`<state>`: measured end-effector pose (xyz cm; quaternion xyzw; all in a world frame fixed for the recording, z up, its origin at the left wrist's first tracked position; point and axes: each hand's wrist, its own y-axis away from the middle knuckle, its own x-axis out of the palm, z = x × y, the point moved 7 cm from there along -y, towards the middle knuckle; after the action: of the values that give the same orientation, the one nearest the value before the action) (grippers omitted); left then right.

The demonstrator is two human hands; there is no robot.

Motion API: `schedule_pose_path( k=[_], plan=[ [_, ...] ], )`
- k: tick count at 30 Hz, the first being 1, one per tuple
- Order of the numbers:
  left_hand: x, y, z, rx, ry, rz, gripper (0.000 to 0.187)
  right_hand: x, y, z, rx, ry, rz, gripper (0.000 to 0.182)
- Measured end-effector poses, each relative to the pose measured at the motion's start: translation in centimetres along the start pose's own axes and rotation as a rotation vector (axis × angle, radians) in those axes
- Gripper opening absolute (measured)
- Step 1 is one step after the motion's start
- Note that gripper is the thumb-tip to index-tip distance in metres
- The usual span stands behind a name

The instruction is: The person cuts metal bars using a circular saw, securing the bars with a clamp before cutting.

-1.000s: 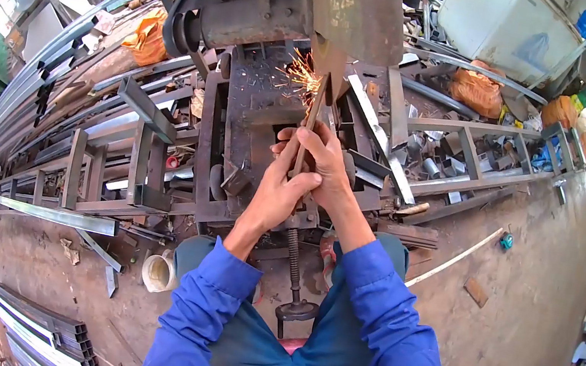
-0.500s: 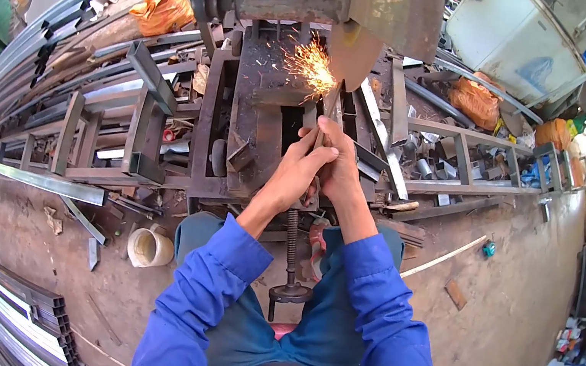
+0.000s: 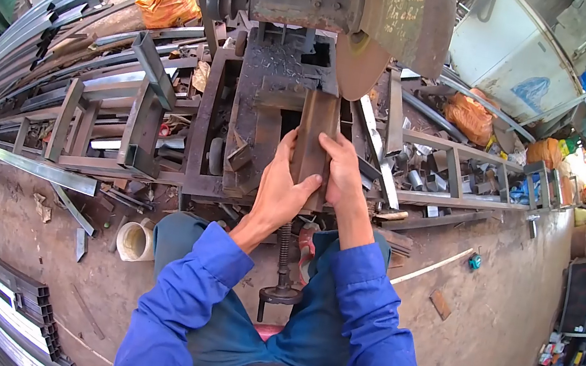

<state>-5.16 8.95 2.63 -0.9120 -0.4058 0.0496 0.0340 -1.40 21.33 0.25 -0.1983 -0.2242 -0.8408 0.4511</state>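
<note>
My left hand (image 3: 281, 190) grips the left side of a rusty steel profile piece (image 3: 316, 129), its thumb lying across the face. From the right, my right hand (image 3: 345, 175) holds the same piece, fingers wrapped round its edge. The piece lies lengthwise away from me, its far end just below and left of the round cutting disc (image 3: 360, 70) of a chop saw. A gap shows between disc and piece, and no sparks are visible. The saw's metal bed (image 3: 270, 63) lies under the far end. Below my hands hangs a threaded vise screw (image 3: 285, 255) with a crank.
A disc guard (image 3: 416, 25) and motor housing (image 3: 292, 3) overhang the bed. Welded steel frames (image 3: 67, 122) and scrap flank the saw. A white bucket (image 3: 136, 241), stacked steel tubes (image 3: 9, 306) and a wooden strip (image 3: 434, 266) lie on the floor.
Sparks at the disc have stopped. The steel piece has come away from the disc, toward me and left, and turned to show its broad face. My hands have spread apart on it.
</note>
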Motion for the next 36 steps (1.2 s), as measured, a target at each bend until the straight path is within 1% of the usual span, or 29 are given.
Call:
schedule_pose_path(
  k=[1,5,6,7,8,9,10,11,12,13,15,17,19,20,24,27,29,31,34,36],
  plan=[
    [0.4,-0.1,-0.3,0.055,0.07,0.021,0.085,0.0,0.0,0.6,-0.035,-0.017,-0.007,0.028],
    [1.0,-0.5,-1.5,0.062,0.16,0.041,0.082,0.1,-0.1,1.7,-0.089,-0.009,0.042,0.028],
    [0.9,-0.4,-1.8,0.067,0.096,0.05,0.082,0.2,0.1,1.9,-0.107,0.02,0.003,0.032],
    [0.8,-0.3,-1.9,0.071,0.032,0.059,0.082,0.4,0.1,1.7,-0.111,0.013,0.001,0.032],
    [0.5,-0.3,-1.6,0.229,-0.152,-0.002,0.078,0.5,0.1,1.4,-0.111,0.005,-0.007,0.034],
    [0.5,-0.3,-2.4,0.228,-0.158,0.005,0.078,0.5,0.0,1.2,-0.11,-0.005,-0.014,0.036],
    [0.8,-0.1,-4.1,0.265,-0.282,0.058,0.077,0.5,-0.1,1.2,-0.103,0.012,-0.026,0.032],
    [1.2,0.1,-4.9,0.3,-0.406,0.112,0.075,0.2,-0.1,1.1,-0.1,0.003,-0.032,0.032],
    [1.5,0.0,-5.3,0.403,-0.357,0.096,0.074,0.1,-0.2,0.6,-0.038,-0.085,-0.008,0.029],
    [1.8,0.0,-5.0,0.396,-0.362,0.101,0.074,0.2,-0.3,0.0,0.025,-0.17,0.017,0.026],
    [2.1,-0.2,-4.6,0.32,-0.306,0.132,0.073,0.1,-0.4,-0.3,0.021,-0.186,-0.009,0.026],
    [2.2,-0.4,-4.4,0.321,-0.271,0.134,0.074,-0.1,-0.3,-0.5,0.055,-0.235,-0.026,0.026],
    [2.3,-0.7,-4.0,0.264,-0.243,0.157,0.075,-0.7,-0.6,-1.1,0.069,-0.24,-0.029,0.028],
    [2.2,-0.8,-3.8,0.263,-0.239,0.154,0.075,-1.0,-0.7,-1.5,0.084,-0.25,-0.033,0.033],
    [2.2,-0.8,-3.7,0.271,-0.228,0.157,0.078,-1.0,-0.8,-2.2,0.137,-0.266,-0.061,0.034],
    [2.0,-0.5,-3.6,0.293,-0.254,0.148,0.079,-0.6,-0.9,-2.5,0.134,-0.265,-0.078,0.037],
    [1.9,-0.3,-3.7,0.316,-0.28,0.14,0.078,-0.7,-0.9,-2.9,0.139,-0.297,-0.082,0.043],
    [2.1,-0.2,-3.6,0.252,-0.321,0.158,0.079,0.1,-0.5,-2.6,0.142,-0.3,-0.063,0.044],
    [2.2,-0.1,-3.7,0.256,-0.365,0.152,0.079,0.1,-0.4,-2.7,0.156,-0.317,-0.03,0.046],
    [2.3,-0.2,-3.5,0.266,-0.338,0.15,0.079,0.0,-0.7,-2.9,0.17,-0.331,-0.011,0.047]
  ],
)
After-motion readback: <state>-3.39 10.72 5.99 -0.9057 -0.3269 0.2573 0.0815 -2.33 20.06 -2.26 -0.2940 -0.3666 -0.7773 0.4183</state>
